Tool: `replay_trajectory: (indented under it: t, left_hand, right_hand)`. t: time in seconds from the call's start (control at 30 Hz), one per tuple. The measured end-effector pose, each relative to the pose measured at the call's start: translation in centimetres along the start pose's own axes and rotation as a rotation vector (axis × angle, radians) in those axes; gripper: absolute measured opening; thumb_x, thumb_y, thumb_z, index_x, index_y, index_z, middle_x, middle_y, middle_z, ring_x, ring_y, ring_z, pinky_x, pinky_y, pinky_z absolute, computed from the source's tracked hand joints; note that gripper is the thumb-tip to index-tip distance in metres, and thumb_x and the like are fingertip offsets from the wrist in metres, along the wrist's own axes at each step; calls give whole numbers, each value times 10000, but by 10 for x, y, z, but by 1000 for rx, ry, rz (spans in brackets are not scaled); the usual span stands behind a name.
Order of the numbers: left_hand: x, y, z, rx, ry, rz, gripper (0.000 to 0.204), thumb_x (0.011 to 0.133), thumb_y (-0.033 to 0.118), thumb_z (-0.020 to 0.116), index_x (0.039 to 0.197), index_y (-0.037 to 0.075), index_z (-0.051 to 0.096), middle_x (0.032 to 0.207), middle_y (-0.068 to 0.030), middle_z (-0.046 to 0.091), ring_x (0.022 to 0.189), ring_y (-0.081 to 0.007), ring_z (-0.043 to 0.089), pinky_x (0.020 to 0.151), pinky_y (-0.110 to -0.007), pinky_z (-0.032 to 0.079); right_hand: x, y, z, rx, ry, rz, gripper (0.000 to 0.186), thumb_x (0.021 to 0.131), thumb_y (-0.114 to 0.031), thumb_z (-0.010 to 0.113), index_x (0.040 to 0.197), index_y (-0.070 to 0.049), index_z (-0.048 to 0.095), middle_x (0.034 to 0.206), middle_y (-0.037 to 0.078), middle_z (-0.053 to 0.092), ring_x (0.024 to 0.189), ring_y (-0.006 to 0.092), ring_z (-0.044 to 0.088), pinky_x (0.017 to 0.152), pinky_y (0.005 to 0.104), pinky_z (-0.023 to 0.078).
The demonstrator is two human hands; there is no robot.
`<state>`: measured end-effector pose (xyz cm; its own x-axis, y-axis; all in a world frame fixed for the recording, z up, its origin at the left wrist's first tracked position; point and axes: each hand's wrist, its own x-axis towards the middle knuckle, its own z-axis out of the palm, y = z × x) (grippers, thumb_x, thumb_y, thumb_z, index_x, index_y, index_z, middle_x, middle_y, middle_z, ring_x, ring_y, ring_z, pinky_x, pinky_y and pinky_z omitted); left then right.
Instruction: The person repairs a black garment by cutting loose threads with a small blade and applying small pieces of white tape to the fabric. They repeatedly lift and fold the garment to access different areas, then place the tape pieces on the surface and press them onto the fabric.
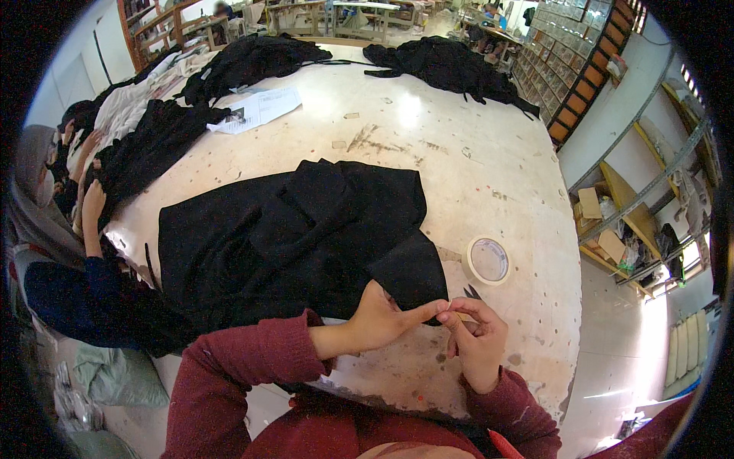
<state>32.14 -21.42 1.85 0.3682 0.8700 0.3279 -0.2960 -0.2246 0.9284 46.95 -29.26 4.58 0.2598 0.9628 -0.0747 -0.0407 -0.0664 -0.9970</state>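
While the left hand (pixel 380 317) rests on the near corner of the black garment (pixel 298 237), its fingers loosely curled and its forefinger stretched out to meet the other hand, the right hand (pixel 475 336) is pinched nearly shut, thumb and fingertips pressed together right at the cloth's edge; something small and dark, perhaps the tips of snips (pixel 472 291), shows just above its knuckles, but whether the hand grips it cannot be told. The garment lies spread flat across the middle of the bench (pixel 459 153), with one corner folded toward the hands. A roll of pale tape (pixel 486 261) lies just beside that corner, to the right and apart from the fingers. Farther off, heaps of black fabric (pixel 451 65) sit at the far edge, with a sheet of printed paper (pixel 260 107) near them. At the left another person's hand (pixel 93 200) touches more dark cloth. The bench top is pale, worn and stained, with a rounded edge.
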Motion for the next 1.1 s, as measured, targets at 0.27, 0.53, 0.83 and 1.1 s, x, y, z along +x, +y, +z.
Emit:
replay_trajectory:
  t: [0.27, 0.53, 0.83, 1.1]
  left_hand:
    - [-2, -4, -2, -126, -44, -140, 383, 793, 21, 761, 1119, -13, 562, 1060, -61, 646, 931, -108, 609, 828, -267, 518]
    - [8, 11, -3, -42, -42, -237, 367, 776, 46, 784, 1080, -6, 585, 992, -50, 666, 886, -104, 620, 803, -264, 526]
    - [19, -1, -10, 4, -493, -337, 270, 939, 120, 610, 1158, -27, 548, 1100, -81, 634, 1009, -105, 589, 860, -278, 499]
    - [-62, 93, -80, 779, -529, -3, 367, 884, 203, 645, 1222, 81, 569, 1207, -147, 602, 1122, -317, 566, 942, -411, 440]
  right_hand:
    - [4, -1, -1, -45, 8, 79, 141, 870, -70, 704, 983, 2, 660, 770, -28, 637, 582, -8, 506, 480, 153, 363]
    - [6, 12, 3, -120, 0, -189, 46, 867, -40, 691, 896, -6, 685, 781, -13, 634, 610, 10, 525, 521, 165, 398]
    - [63, 8, -82, -21, 346, -223, 169, 974, -219, 552, 928, -63, 598, 729, -36, 572, 463, 21, 381, 409, 188, 279]
    - [98, 17, -124, -406, 246, -170, 247, 966, -224, 572, 1075, -21, 662, 880, 54, 664, 589, 72, 503, 517, 209, 403]
